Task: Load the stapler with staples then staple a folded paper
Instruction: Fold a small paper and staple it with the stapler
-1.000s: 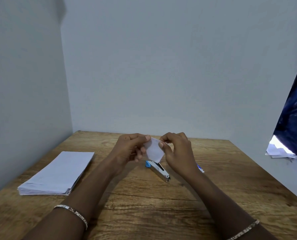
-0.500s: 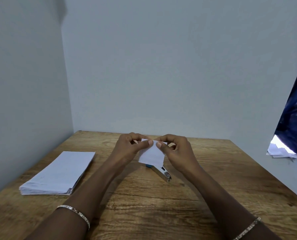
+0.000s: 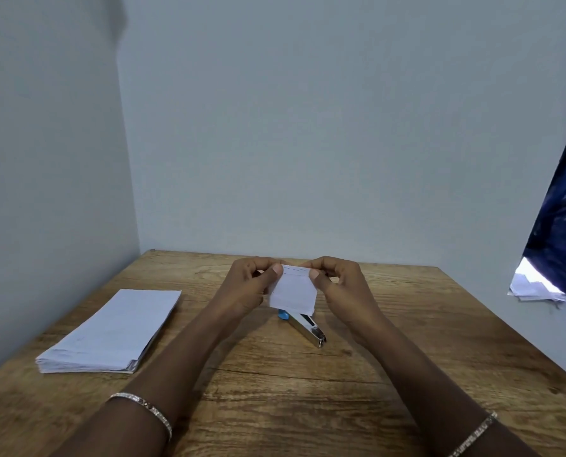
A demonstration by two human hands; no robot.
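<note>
A small folded white paper (image 3: pixel 294 291) hangs upright above the table's middle, with a row of staples along its folded top edge. My left hand (image 3: pixel 250 286) pinches its top left corner and my right hand (image 3: pixel 339 285) pinches its top right corner. Just below the paper, a small metal stapler (image 3: pixel 308 328) with a blue end lies on the wooden table (image 3: pixel 308 407). Its far part is hidden behind the paper.
A thick stack of white paper (image 3: pixel 110 331) lies at the table's left side. Grey walls close in the table at the left and back. At the right, a dark blue cloth (image 3: pixel 562 209) hangs above some loose white sheets (image 3: pixel 535 286).
Both hands have turned the paper from a bent, angled shape to a flat upright rectangle facing me. The stapler and the stack have not moved.
</note>
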